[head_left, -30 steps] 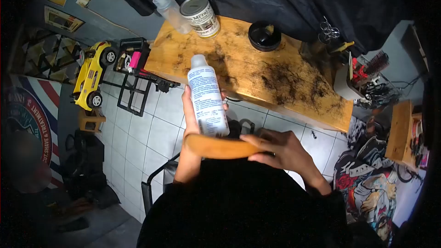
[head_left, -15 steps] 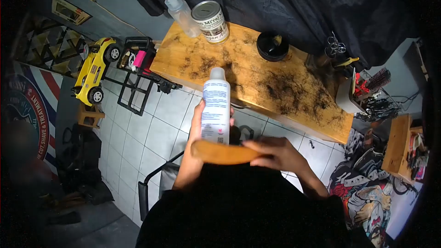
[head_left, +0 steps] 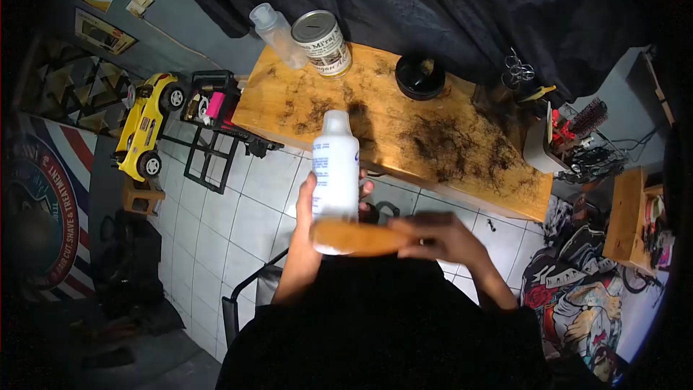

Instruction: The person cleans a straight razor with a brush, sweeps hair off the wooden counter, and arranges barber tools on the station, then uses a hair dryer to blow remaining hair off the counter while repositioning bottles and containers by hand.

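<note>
My left hand [head_left: 306, 206] is wrapped around a white plastic bottle [head_left: 336, 173] with small blue print, held upright in front of my body. In my right hand [head_left: 444, 238] is a long, curved piece of brown wood that looks like a wooden brush [head_left: 361, 237]; any bristles are hidden. It lies crosswise in front of the bottle's lower end, blurred by motion. Whether the two touch, I cannot tell. Beyond the bottle stands a wooden tabletop [head_left: 289, 126] strewn with dark hair clippings [head_left: 462, 144].
On the tabletop stand a clear bottle [head_left: 278, 32], a labelled tin can [head_left: 321, 43] and a round black container [head_left: 420, 78]. Right of these are scissors [head_left: 518, 68] and a holder with brushes [head_left: 545, 144]. A yellow toy car [head_left: 148, 126] is at left, a chair arm [head_left: 231, 318] below.
The bottle has turned in my left hand, so its printed text now faces more to the left. The wooden brush has shifted slightly right across its lower end. My view has tilted a little.
</note>
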{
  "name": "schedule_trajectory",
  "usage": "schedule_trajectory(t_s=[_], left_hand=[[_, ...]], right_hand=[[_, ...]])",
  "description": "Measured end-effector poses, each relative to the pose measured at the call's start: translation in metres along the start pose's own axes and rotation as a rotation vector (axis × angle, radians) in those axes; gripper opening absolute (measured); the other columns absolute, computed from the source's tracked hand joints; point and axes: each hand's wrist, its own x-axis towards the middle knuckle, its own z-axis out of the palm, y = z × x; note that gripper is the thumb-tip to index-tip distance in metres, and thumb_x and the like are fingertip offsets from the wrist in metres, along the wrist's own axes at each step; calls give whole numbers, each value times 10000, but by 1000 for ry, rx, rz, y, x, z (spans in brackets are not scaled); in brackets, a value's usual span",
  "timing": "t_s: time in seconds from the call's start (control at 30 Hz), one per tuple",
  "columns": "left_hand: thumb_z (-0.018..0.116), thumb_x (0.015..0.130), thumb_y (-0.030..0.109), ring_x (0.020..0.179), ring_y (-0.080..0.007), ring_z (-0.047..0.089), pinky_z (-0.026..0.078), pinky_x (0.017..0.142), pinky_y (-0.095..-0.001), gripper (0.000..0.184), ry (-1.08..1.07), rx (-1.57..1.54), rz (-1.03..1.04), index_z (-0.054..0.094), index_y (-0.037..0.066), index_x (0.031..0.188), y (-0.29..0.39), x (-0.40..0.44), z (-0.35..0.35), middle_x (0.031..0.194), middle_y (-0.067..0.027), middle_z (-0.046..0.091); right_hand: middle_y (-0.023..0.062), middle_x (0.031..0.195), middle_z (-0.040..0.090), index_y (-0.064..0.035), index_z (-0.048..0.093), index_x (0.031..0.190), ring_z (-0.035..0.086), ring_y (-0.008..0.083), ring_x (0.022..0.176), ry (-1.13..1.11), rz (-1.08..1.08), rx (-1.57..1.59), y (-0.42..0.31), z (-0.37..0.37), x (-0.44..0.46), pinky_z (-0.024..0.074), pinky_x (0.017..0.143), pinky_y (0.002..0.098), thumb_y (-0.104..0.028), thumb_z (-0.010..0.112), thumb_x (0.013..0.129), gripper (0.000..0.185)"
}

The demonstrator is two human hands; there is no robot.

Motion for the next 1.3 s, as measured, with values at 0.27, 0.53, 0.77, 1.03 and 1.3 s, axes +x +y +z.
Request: schedule_trajectory(t_s=[0.27, 0.53, 0.77, 1.03, 1.3], left_hand=[[483, 874, 599, 1049, -321, 591, 538, 827, -442, 769, 30, 246, -81, 394, 3, 1352, -1, -12, 0, 1243, -193, 539], [622, 801, 564, 1077, -297, 575, 528, 848, -425, 830, 62, 397, 33, 378, -1, 1357, -1, -13, 2, 1279, -216, 507], [585, 809, 570, 1022, -355, 600, 526, 853, -435, 791, 62, 297, -67, 413, -5, 1324, -13, -15, -9, 1202, -235, 544], [557, 772, 687, 1020, -343, 553, 483, 801, -456, 944, -92, 126, -32, 329, 16, 1395, -13, -14, -19, 1273, -168, 500], [560, 810, 609, 1134, -368, 530, 517, 827, -522, 871, -30, 279, -121, 323, 11, 1397, -24, -19, -12, 1309, -269, 454]], right_hand=[[153, 1071, 670, 24, 584, 1196, 644, 218, 975, 519, 231, 121, 20, -6, 21, 492, 861, 332, -155, 688, 836, 415], [26, 846, 681, -199, 638, 1186, 673, 178, 731, 13, -55, 1, 1, 21, -8, 570, 713, 329, -423, 691, 785, 462], [160, 955, 696, 60, 608, 1139, 686, 222, 827, 645, 64, -42, 27, 1, 11, 532, 726, 314, -225, 733, 811, 452], [57, 844, 685, -216, 573, 1269, 693, 180, 786, 148, -123, -12, 14, 36, -19, 566, 670, 295, -421, 673, 822, 501], [149, 1035, 682, -13, 610, 1182, 682, 214, 883, 601, 252, 86, 14, -1, 0, 546, 788, 325, -285, 717, 815, 469]])
